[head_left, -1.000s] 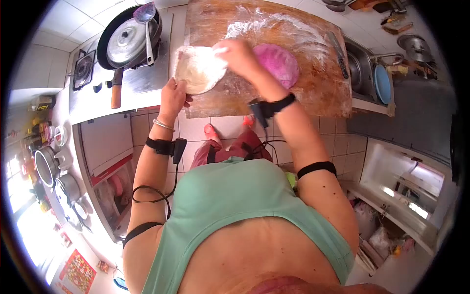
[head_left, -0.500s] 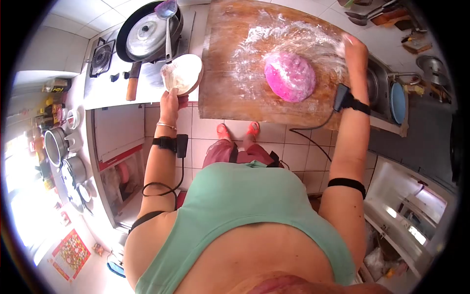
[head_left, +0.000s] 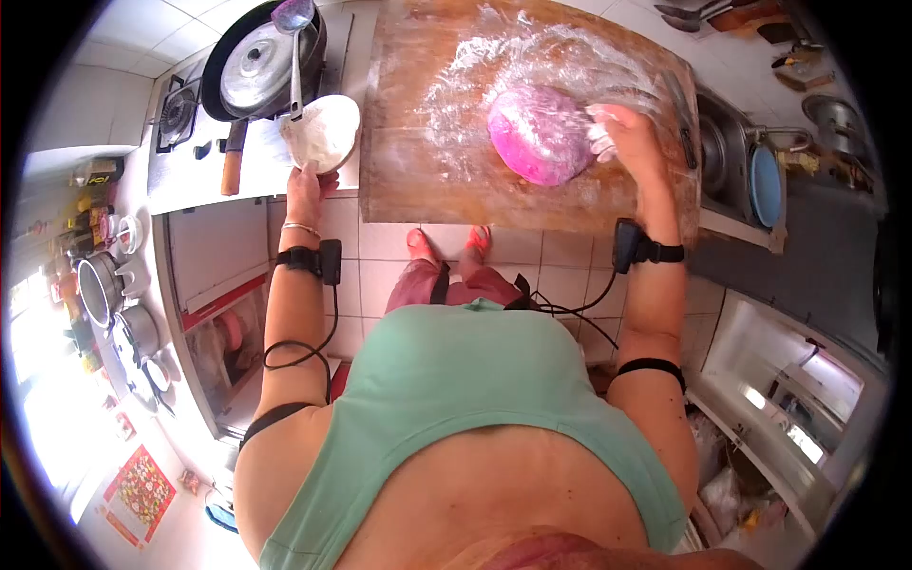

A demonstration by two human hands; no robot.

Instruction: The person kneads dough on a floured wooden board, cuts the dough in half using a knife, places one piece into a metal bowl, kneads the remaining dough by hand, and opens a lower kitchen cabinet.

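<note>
My left hand (head_left: 306, 193) grips the rim of a white bowl (head_left: 326, 133) dusted with flour, tilted so its inside faces me, between the stove and the board. A pink, flour-dusted lump of dough (head_left: 534, 152) lies on the wooden board (head_left: 408, 190). At the dough's right edge is my right hand (head_left: 635, 142), its floury fingers apart and nothing in them. Whether the fingertips touch the dough, I cannot tell. White flour (head_left: 475, 71) is spread over the board around and behind the dough.
A knife (head_left: 678, 114) lies along the board's right side. Beyond it are the sink (head_left: 712, 157) and a blue basin (head_left: 766, 185). On the stove at left sits a wok (head_left: 220, 71) with a lid (head_left: 258, 78) and a ladle (head_left: 295, 71); a cleaver handle (head_left: 232, 171) juts toward me.
My right hand has moved left from the board's far right side to the dough, uncovering the knife. My left hand still holds the bowl. The whole view has shifted slightly.
</note>
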